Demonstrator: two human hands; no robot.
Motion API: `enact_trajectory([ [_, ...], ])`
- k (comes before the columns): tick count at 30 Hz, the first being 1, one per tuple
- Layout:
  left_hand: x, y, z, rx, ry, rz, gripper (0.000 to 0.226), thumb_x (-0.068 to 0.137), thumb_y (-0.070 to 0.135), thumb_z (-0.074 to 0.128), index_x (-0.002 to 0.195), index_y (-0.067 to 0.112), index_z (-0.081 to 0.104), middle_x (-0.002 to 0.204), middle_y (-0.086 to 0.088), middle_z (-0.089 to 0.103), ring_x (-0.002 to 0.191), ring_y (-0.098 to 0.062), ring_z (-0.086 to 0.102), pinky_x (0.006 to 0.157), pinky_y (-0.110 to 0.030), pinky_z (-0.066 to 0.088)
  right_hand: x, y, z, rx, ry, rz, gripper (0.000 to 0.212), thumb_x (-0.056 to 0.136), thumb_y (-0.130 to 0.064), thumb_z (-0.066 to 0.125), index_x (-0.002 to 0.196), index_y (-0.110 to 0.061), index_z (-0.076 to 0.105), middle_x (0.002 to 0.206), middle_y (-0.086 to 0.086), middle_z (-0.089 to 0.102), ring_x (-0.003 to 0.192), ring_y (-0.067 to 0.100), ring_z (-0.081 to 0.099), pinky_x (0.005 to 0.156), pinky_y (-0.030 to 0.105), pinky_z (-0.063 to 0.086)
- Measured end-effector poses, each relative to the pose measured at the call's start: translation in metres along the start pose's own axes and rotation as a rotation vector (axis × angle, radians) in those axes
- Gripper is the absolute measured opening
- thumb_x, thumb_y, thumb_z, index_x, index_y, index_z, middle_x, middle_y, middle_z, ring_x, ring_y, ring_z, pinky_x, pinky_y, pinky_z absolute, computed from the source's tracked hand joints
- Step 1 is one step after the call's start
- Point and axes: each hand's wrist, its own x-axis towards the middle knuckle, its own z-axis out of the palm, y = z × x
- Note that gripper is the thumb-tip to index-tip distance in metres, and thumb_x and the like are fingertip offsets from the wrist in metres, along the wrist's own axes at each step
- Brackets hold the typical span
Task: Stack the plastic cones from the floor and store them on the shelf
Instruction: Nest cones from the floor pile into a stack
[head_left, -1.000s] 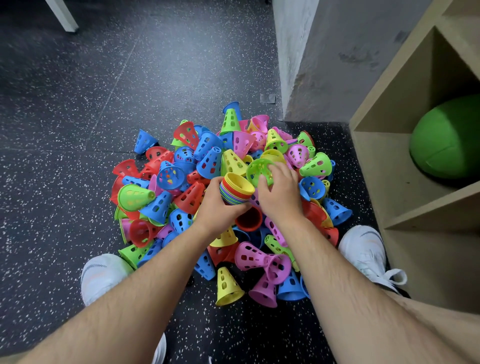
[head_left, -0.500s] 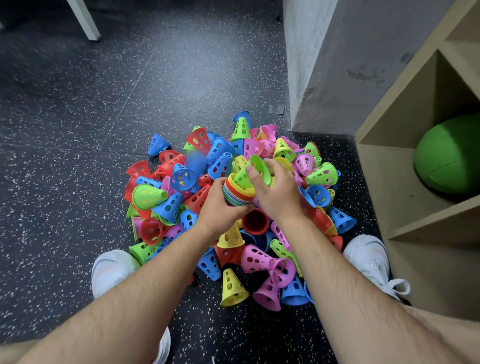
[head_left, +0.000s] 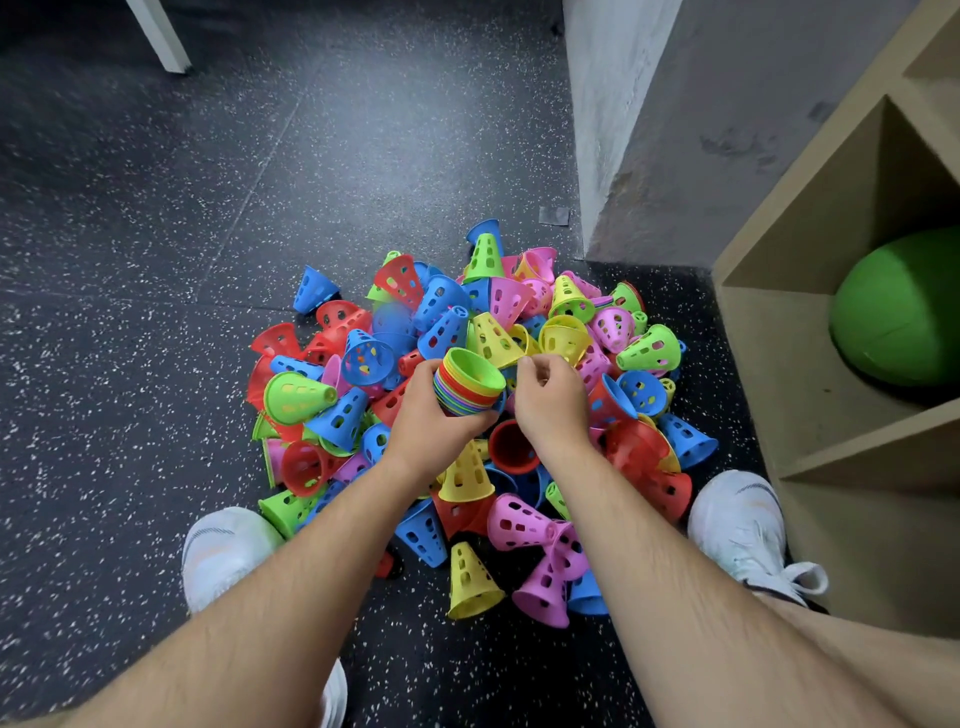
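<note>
A big heap of perforated plastic cones (head_left: 649, 353) in red, blue, green, yellow and pink lies on the dark floor in front of me. My left hand (head_left: 431, 426) grips a nested stack of cones (head_left: 467, 387) held above the heap, wide ends up, with a green cone on top. Just to the right of the stack, my right hand (head_left: 553, 402) hovers with loosely curled fingers and nothing in them, close to a yellow cone (head_left: 493, 338). A wooden shelf (head_left: 779, 364) stands at the right.
A green ball (head_left: 898, 312) sits in the shelf's upper compartment. A grey wall corner (head_left: 623, 156) rises behind the heap. My white shoes (head_left: 737, 525) flank the heap on both sides. A white furniture leg (head_left: 161, 36) stands far left.
My right hand took a green cone from the heap, set it onto the stack in my left hand, then let go and drew slightly right.
</note>
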Motion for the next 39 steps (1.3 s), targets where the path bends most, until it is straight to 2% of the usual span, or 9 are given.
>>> enact_trajectory([
  [3,0.004,-0.003,0.000,-0.039,0.012,-0.039,0.066,0.063,0.033,0.088,0.117,0.030,0.050,0.110,0.003,0.062,0.095,-0.010,0.066,0.079,-0.027,0.053,0.011,0.006,0.006,-0.029,-0.003,0.075,0.019,0.098,-0.033,0.052,0.096,-0.019,0.064,0.099,-0.001,0.067,0.095,0.020,0.060,0.079,0.032,0.046],
  [10,0.016,0.004,-0.001,-0.024,0.019,-0.072,0.060,0.061,0.028,0.086,0.107,0.037,0.049,0.108,-0.002,0.062,0.091,-0.014,0.066,0.075,-0.028,0.055,0.034,-0.004,0.026,-0.037,-0.025,0.274,0.049,0.099,-0.040,0.054,0.058,-0.012,0.053,0.057,0.002,0.052,0.055,0.020,0.047,0.048,0.027,0.029],
  [15,0.028,0.016,-0.005,0.035,-0.008,-0.067,0.065,0.060,0.027,0.085,0.116,0.027,0.051,0.105,0.002,0.062,0.091,-0.015,0.066,0.082,-0.039,0.058,0.036,-0.017,0.022,0.171,-0.029,0.393,0.016,0.097,-0.030,0.057,0.093,-0.015,0.063,0.083,0.001,0.062,0.071,0.019,0.057,0.059,0.027,0.040],
  [20,0.030,0.027,-0.014,0.111,-0.026,-0.058,0.064,0.063,0.023,0.088,0.115,0.028,0.052,0.105,0.002,0.062,0.090,-0.013,0.064,0.074,-0.029,0.052,0.027,-0.032,0.007,0.109,0.030,0.136,0.010,0.102,-0.029,0.049,0.101,-0.022,0.057,0.106,0.001,0.059,0.081,0.015,0.054,0.065,0.028,0.039],
  [23,0.026,0.023,-0.019,0.126,0.005,-0.089,0.065,0.057,0.030,0.086,0.111,0.033,0.051,0.102,0.003,0.062,0.088,-0.017,0.066,0.075,-0.038,0.057,0.029,-0.037,-0.001,0.061,0.062,-0.087,0.014,0.103,-0.027,0.047,0.108,-0.019,0.059,0.110,0.005,0.054,0.096,0.020,0.049,0.082,0.030,0.039],
  [26,0.023,0.020,-0.022,0.132,0.054,-0.112,0.060,0.057,0.032,0.086,0.105,0.035,0.049,0.100,0.000,0.061,0.085,-0.021,0.067,0.069,-0.039,0.058,0.029,-0.039,-0.005,0.033,0.057,-0.259,0.016,0.104,-0.024,0.046,0.109,-0.015,0.058,0.103,0.007,0.059,0.091,0.022,0.050,0.073,0.028,0.032],
  [28,0.021,0.018,-0.023,0.114,0.095,-0.106,0.059,0.063,0.023,0.088,0.108,0.028,0.050,0.099,0.001,0.059,0.083,-0.018,0.065,0.066,-0.028,0.052,0.024,-0.037,-0.005,0.011,0.008,-0.327,0.015,0.104,-0.021,0.047,0.109,-0.014,0.059,0.099,0.004,0.059,0.087,0.021,0.049,0.069,0.027,0.028],
  [31,0.019,0.020,-0.024,0.106,0.106,-0.096,0.060,0.069,0.014,0.088,0.115,0.020,0.050,0.103,0.000,0.058,0.082,-0.010,0.062,0.061,-0.015,0.045,0.012,-0.033,-0.006,-0.063,-0.103,-0.414,0.017,0.104,-0.022,0.046,0.112,-0.015,0.060,0.098,-0.001,0.055,0.092,0.022,0.051,0.073,0.029,0.035],
  [39,0.016,0.018,-0.022,0.087,0.116,-0.091,0.061,0.060,0.027,0.090,0.107,0.031,0.052,0.107,-0.003,0.063,0.090,-0.019,0.070,0.076,-0.041,0.062,-0.007,-0.039,-0.006,0.060,-0.381,-0.324,0.014,0.099,-0.032,0.051,0.107,-0.027,0.061,0.105,-0.009,0.064,0.100,0.012,0.060,0.090,0.036,0.050],
])
